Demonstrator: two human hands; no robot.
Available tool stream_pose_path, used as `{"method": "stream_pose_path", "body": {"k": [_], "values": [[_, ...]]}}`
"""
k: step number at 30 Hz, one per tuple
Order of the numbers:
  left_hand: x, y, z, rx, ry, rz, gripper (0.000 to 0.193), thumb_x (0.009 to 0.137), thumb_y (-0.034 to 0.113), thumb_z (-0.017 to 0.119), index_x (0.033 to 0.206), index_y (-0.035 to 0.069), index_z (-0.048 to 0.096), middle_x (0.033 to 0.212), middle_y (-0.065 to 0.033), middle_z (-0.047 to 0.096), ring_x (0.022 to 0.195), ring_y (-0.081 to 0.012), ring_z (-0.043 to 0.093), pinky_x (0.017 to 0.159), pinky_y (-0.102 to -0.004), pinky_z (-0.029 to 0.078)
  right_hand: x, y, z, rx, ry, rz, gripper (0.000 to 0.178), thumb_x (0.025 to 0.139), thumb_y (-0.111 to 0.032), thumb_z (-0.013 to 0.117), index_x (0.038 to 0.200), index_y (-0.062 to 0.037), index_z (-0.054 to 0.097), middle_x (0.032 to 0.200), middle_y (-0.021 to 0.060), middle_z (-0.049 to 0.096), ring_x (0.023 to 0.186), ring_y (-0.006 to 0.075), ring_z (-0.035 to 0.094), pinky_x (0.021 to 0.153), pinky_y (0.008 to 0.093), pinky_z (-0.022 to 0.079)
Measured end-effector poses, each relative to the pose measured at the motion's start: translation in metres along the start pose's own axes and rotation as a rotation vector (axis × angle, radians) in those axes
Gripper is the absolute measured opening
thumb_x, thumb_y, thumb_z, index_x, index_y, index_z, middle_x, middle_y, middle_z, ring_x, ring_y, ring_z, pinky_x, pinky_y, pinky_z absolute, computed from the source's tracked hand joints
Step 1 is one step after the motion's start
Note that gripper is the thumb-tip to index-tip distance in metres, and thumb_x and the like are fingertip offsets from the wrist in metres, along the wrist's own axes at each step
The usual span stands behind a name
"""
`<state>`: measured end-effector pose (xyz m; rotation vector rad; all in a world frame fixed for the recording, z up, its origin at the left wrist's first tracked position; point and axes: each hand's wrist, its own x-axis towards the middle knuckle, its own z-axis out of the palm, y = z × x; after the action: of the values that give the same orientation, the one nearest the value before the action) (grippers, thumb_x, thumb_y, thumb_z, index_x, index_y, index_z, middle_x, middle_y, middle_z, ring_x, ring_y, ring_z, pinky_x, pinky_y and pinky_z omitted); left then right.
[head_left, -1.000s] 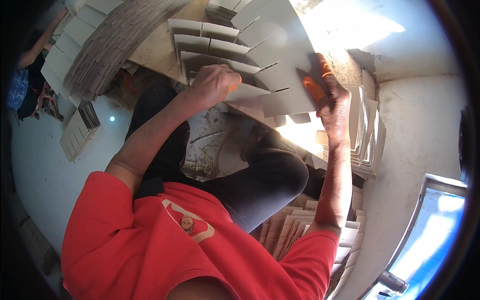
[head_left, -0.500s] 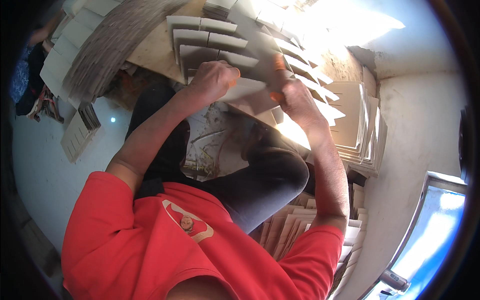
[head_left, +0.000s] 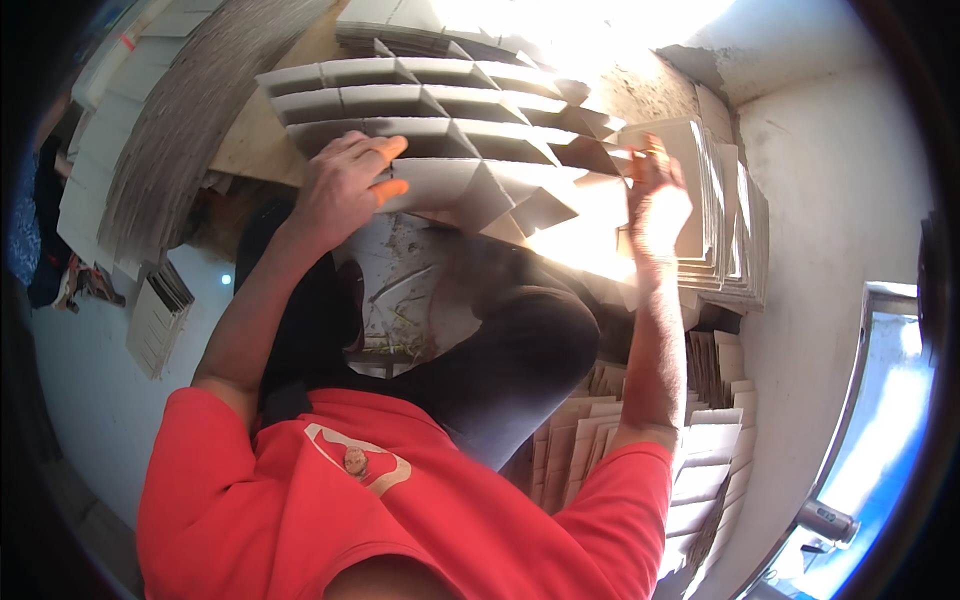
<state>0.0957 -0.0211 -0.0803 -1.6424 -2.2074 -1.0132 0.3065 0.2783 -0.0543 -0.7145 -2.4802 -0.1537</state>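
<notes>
A cardboard divider grid [head_left: 480,165] of interlocked grey-brown strips lies spread across the work surface before me. My left hand [head_left: 345,190] is at its near left side, thumb and fingers apart beside the nearest long strip. Orange coverings wrap some fingertips. At the grid's right end is my right hand [head_left: 657,195], fingers stretched upward against the strip ends, without a visible grip. Strong glare washes out part of that end. Several cross strips stand slotted through the long ones, forming open cells.
Flat slotted cardboard sheets [head_left: 700,190] are stacked at the right by the wall. A long row of packed strips [head_left: 200,110] stands at the far left. A small bundle [head_left: 158,318] sits on the floor; more cardboard [head_left: 590,440] stands by my right leg. Another person's arm [head_left: 58,150] shows at the left edge.
My hands have moved apart, left hand leftward and right hand rightward. The grid, earlier in two angled halves, now spreads wider with its cells opened.
</notes>
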Motion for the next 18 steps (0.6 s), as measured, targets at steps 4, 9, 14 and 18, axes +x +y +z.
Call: {"method": "stream_pose_path", "body": {"k": [4, 9, 14, 18], "values": [[-0.007, -0.010, -0.002, 0.050, 0.005, 0.002, 0.050, 0.067, 0.013, 0.078, 0.113, 0.000, 0.062, 0.106, -0.0137, 0.065, 0.098, -0.0305, 0.059, 0.086, -0.0380, 0.048, -0.037, 0.115, 0.008, -0.578, -0.039, 0.303, 0.049, 0.082, -0.033, 0.068, 0.121, -0.0069, 0.054, 0.111, 0.0132, 0.058, 0.106, 0.0294, 0.052, 0.078, 0.0467, 0.049], [-0.010, -0.016, -0.008, 0.111, -0.023, -0.002, 0.050, 0.067, 0.013, 0.078, 0.112, 0.000, 0.063, 0.108, -0.0144, 0.065, 0.100, -0.0308, 0.059, 0.087, -0.0385, 0.046, -0.062, 0.155, 0.016, -0.614, -0.323, 0.458, 0.060, 0.074, -0.039, 0.075, 0.117, -0.0052, 0.052, 0.113, 0.0150, 0.055, 0.108, 0.0316, 0.051, 0.079, 0.0468, 0.050], [-0.008, -0.015, -0.011, 0.099, -0.038, -0.048, 0.047, 0.067, 0.012, 0.078, 0.110, -0.001, 0.064, 0.106, -0.0137, 0.065, 0.099, -0.0296, 0.059, 0.087, -0.0387, 0.045, -0.059, 0.180, 0.008, -0.326, -0.031, 0.528, 0.040, 0.075, -0.033, 0.076, 0.093, -0.0024, 0.058, 0.093, 0.0186, 0.065, 0.091, 0.0353, 0.063, 0.074, 0.0433, 0.050], [-0.014, -0.021, -0.014, 0.104, -0.030, -0.071, 0.045, 0.068, 0.012, 0.077, 0.109, -0.001, 0.064, 0.105, -0.0126, 0.066, 0.098, -0.0280, 0.059, 0.087, -0.0374, 0.045, -0.047, 0.163, -0.003, -0.296, -0.137, 0.610, 0.051, 0.084, -0.053, 0.060, 0.080, -0.0016, 0.058, 0.073, 0.0185, 0.064, 0.074, 0.0381, 0.062, 0.067, 0.0466, 0.048]]}}
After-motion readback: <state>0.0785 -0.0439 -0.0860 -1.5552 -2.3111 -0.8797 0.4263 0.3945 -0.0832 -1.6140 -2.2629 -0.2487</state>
